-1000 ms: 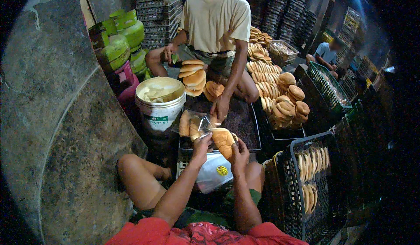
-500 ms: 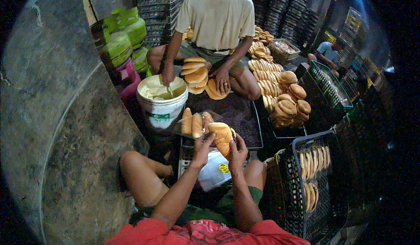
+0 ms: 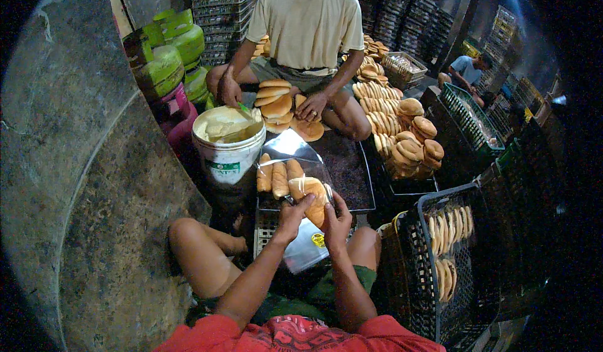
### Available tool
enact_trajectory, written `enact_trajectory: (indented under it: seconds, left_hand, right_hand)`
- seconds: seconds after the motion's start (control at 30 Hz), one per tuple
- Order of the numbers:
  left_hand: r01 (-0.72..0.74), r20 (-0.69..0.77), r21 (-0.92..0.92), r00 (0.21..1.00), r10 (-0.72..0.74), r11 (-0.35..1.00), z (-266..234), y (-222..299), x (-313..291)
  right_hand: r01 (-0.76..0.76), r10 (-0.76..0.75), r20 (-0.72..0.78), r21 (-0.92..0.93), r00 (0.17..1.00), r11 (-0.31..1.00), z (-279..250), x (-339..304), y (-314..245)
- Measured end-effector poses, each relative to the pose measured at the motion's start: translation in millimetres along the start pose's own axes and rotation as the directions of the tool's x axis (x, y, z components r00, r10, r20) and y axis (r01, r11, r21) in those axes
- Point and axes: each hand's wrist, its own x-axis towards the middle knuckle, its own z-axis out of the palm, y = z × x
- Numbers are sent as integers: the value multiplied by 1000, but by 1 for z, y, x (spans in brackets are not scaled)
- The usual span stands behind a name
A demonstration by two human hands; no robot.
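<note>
Between my two hands is a golden bread roll (image 3: pixel 308 195), tilted over the near edge of a dark tray. My left hand (image 3: pixel 294 217) is closed on its left side, thumb on the crust. The fingers of my right hand (image 3: pixel 337 219) grip its right side. Clear plastic (image 3: pixel 292 146) flares out beyond the roll; I cannot tell whether the roll is inside it. Two or three long rolls (image 3: pixel 272 177) lie just left of it on the tray. Below my hands rests a stack of clear bags (image 3: pixel 306 251) with a yellow print.
Across from me a seated person (image 3: pixel 304 28) holds a green-handled tool in a white bucket of cream (image 3: pixel 229 145). Flat buns (image 3: pixel 276 104) are stacked beside them. More buns (image 3: pixel 408 151) are piled at right, near a black crate (image 3: pixel 452 251). Green gas cylinders (image 3: pixel 179 44) stand left.
The clear plastic has risen and spread wider beyond the roll. My hands have shifted slightly left with the roll. The other person's hand at the bucket has moved up and left.
</note>
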Motion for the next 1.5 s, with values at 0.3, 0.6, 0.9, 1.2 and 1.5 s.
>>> enact_trajectory:
  seconds: [0.3, 0.6, 0.9, 1.2, 1.5]
  left_hand:
    - [-85, 17, -434, 995, 102, 897, -32, 10, 34]
    - [21, -296, -361, 945, -136, 932, 33, -18, 2]
    - [120, 43, -351, 993, -112, 929, 46, -45, 5]
    - [-391, 340, 907, 898, -279, -155, -77, -64, 28]
    - [-440, 436, 867, 897, -73, -234, -93, -60, 32]
  right_hand:
    - [7, -27, 208, 96, 978, 995, 8, -12, -6]
    - [-8, 4, -22, -186, 1000, 983, 7, -17, 12]
    - [-97, 124, 116, -221, 985, 971, -68, 42, -42]
    - [-107, 87, -113, -189, 990, 976, -292, -3, -196]
    - [-430, 85, -424, -855, 902, 291, -484, -52, -179]
